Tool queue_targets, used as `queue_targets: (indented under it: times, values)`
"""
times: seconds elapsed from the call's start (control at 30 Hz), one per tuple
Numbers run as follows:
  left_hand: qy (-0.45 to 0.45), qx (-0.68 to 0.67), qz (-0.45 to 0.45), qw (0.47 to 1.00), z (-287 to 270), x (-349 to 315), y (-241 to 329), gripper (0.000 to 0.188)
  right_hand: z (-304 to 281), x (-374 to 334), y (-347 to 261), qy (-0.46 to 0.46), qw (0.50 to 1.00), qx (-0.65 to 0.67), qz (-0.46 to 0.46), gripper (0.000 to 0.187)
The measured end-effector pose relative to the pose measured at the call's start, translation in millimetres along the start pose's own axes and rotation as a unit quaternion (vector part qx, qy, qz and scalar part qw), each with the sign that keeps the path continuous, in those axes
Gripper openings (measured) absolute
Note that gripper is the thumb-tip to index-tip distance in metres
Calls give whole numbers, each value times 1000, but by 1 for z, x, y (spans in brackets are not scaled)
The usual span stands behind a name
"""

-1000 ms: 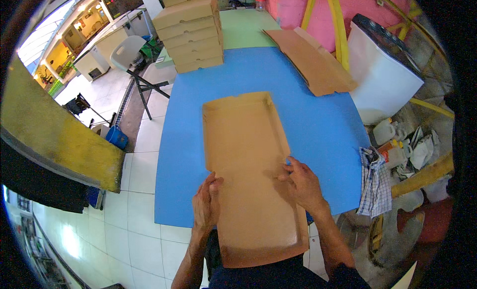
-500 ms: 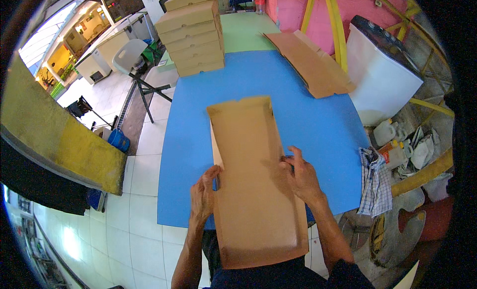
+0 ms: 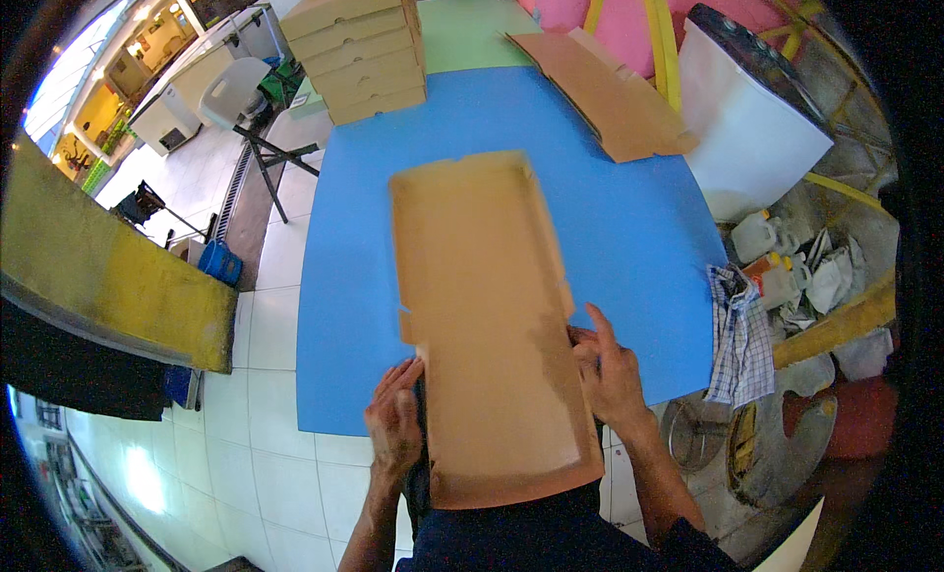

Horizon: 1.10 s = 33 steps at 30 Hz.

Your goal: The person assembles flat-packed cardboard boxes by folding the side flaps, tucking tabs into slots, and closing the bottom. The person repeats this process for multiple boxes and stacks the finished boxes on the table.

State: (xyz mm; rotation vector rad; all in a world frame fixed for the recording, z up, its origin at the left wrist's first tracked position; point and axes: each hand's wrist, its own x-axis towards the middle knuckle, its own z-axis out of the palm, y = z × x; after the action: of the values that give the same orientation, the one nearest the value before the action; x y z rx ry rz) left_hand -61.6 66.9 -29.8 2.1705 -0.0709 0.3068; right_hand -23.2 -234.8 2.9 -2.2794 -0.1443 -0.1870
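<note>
Here's the long tan cardboard piece (image 3: 492, 326), front and centre: its far half lies over the blue tabletop (image 3: 344, 277), its near end runs out past the table's near edge, right up against the person's dark clothing. Low rims stand along the far half, and notches cut into both long sides about midway. Left hand (image 3: 396, 415) at the left side, just nearer than the notch, fingers together, tips right at the edge. Over on the right side, the right hand (image 3: 612, 380), index finger pointing far, thumb bent at the cardboard. The fingers' undersides are hidden, so I can't tell whether either hand truly pinches the edge or simply rests against it. Far left on the table, a stack of closed cardboard boxes (image 3: 359, 56); far right, a second cardboard piece (image 3: 610, 95), folded lengthwise. And at the near right, a checked cloth (image 3: 739, 346) hangs beside the table.
</note>
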Motion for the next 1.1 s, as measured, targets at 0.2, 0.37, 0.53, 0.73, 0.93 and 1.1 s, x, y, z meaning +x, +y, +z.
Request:
queue_targets:
  times: [0.2, 0.37, 0.53, 0.73, 0.93, 1.1]
  values:
    - [53, -20, -58, 997, -5, 20, -2, 39, -15, 19, -5, -31, 996, -63, 63, 38]
    - [55, -111, -124, 984, -7, 73, -24, 23, -6, 62, 31, 56, 995, 51, 64, 30]
    - [-74, -114, -182, 974, 0, 97, -19, 29, 21, 76, 41, -19, 998, -16, 56, 41]
    - [-89, -110, -227, 963, -4, 90, -3, 32, 20, 84, 23, -121, 977, 92, 148, 48]
    - [-23, -123, -317, 940, 4, 94, -8, 41, 30, 100, 11, -92, 974, 84, 189, 39]
    - [-4, -141, -301, 943, -3, 88, -14, 41, 18, 84, 6, -142, 984, 91, 51, 40]
